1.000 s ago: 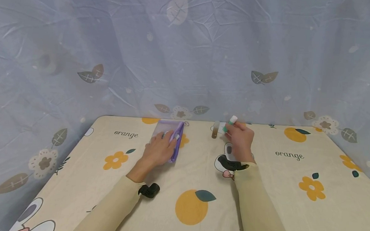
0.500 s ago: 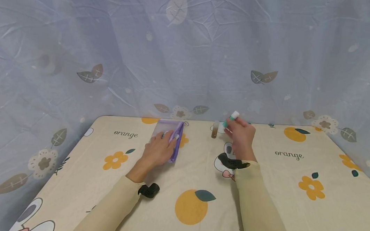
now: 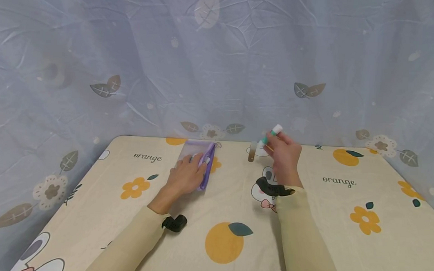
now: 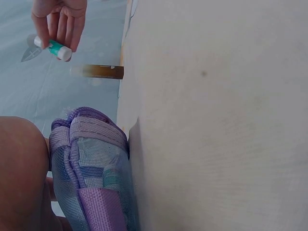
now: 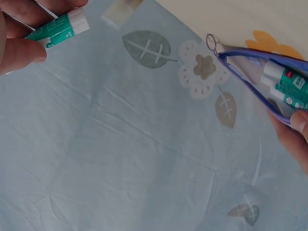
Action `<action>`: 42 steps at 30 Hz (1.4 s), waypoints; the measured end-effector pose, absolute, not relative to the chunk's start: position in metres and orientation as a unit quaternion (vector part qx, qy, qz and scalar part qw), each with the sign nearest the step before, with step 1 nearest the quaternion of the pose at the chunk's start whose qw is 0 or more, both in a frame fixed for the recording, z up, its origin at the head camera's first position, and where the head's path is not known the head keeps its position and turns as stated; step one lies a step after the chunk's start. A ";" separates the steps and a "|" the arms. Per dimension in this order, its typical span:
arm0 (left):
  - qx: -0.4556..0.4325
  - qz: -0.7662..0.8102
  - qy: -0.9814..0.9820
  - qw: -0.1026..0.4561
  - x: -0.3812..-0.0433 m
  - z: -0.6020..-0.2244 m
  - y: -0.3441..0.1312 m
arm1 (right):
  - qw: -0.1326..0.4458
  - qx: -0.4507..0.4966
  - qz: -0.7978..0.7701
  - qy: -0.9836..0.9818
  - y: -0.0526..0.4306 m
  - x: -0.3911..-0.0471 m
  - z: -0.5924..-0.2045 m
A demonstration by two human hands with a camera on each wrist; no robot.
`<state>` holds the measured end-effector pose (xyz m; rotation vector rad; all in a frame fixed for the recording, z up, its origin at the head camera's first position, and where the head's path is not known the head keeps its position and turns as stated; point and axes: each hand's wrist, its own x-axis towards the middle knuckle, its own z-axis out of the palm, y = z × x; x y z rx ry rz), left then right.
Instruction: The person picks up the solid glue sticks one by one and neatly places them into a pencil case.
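My right hand pinches a green glue stick with white ends, raised above the far edge of the table and tilted. To its left an amber-brown tube with a pale, cloudy top stands upright on the cloth, apart from both hands. My left hand grips a purple-edged mesh zip pouch on the table. In the right wrist view its zip mouth is unzipped, and several green-and-white glue sticks lie inside. The left thumb rests at the rim of the pouch.
A cream tablecloth with orange and flower prints covers the table. Behind its far edge hangs a grey-blue patterned curtain. Both wrists wear black camera mounts.
My right hand has risen slightly and moved a little to the right with the glue stick, away from the brown tube. The left hand and pouch have stayed still.
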<state>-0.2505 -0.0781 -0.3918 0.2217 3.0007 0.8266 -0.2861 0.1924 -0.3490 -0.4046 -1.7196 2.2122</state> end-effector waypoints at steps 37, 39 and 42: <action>0.073 0.264 0.962 0.007 -0.250 -0.392 -0.078 | 0.162 -0.103 0.783 -0.592 0.177 -0.283 -0.337; 0.073 0.263 0.962 0.006 -0.251 -0.393 -0.079 | 0.161 -0.098 0.782 -0.594 0.174 -0.282 -0.337; 0.073 0.262 0.962 0.006 -0.252 -0.394 -0.079 | 0.158 -0.091 0.774 -0.606 0.170 -0.282 -0.338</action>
